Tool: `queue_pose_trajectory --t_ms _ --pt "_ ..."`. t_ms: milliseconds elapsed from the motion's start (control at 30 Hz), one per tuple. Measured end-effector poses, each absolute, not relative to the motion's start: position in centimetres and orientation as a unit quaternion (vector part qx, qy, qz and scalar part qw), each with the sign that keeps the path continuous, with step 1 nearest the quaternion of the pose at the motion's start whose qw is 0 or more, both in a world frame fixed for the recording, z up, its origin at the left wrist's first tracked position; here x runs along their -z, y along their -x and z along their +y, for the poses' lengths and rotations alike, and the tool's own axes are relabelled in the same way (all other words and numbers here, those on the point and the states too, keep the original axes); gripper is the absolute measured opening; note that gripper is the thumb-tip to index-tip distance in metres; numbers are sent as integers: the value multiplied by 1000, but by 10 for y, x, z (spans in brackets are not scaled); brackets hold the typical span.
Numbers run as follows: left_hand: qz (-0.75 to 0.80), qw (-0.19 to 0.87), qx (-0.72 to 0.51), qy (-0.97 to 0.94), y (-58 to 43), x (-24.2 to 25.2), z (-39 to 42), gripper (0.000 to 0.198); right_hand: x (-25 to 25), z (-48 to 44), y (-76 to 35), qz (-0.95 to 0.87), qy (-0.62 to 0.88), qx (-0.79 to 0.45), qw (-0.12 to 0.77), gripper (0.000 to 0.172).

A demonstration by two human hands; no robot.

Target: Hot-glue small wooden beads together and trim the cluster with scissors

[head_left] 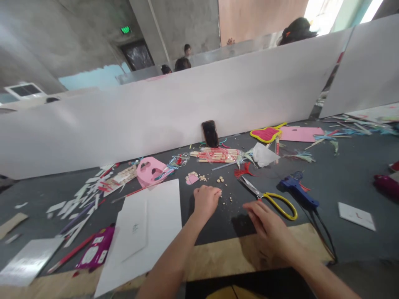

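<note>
My left hand (206,202) rests over the dark tabletop with its fingers curled together; whatever they hold, if anything, is too small or hidden. Just beyond it lie small beige bits (220,180) in loose heaps, and a small pink piece (192,179) with such bits along its edge. A few crumbs are scattered between my hands. My right hand (264,220) hovers above the table's near side, fingers stretched toward the left, with nothing visible in them. Close beside it are scissors (280,204) with yellow handles, their blades pointing away to the left.
A blue glue gun (299,190) with a black cord lies at right. Wrapped red-and-white sticks (218,155) and a phone (210,133) are at the back, below a white partition (156,120). Left are white sheets (156,220), a pink cutout (151,172), a purple packet (96,248) and paper strips.
</note>
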State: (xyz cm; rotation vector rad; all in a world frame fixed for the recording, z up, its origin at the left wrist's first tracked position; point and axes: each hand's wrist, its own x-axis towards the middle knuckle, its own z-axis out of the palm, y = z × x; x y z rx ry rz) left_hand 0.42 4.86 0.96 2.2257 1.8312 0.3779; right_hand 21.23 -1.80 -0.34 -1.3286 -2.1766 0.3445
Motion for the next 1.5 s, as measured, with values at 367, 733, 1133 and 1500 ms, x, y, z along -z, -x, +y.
queue_pose_trajectory --t_ms 367,733,1133,1500 --pt "645 134 -203 -725 2 -16 34 25 -9 74 -179 -867 486 -90 72 29" --pt "657 146 -268 -690 12 -7 30 12 -11 71 -173 -886 435 -140 82 21" --pt "592 153 -300 -733 2 -8 21 7 -13 28 -178 -784 521 -184 282 23" --pt "623 96 -321 -707 6 -6 21 24 -12 13 -179 -771 521 -181 319 16"
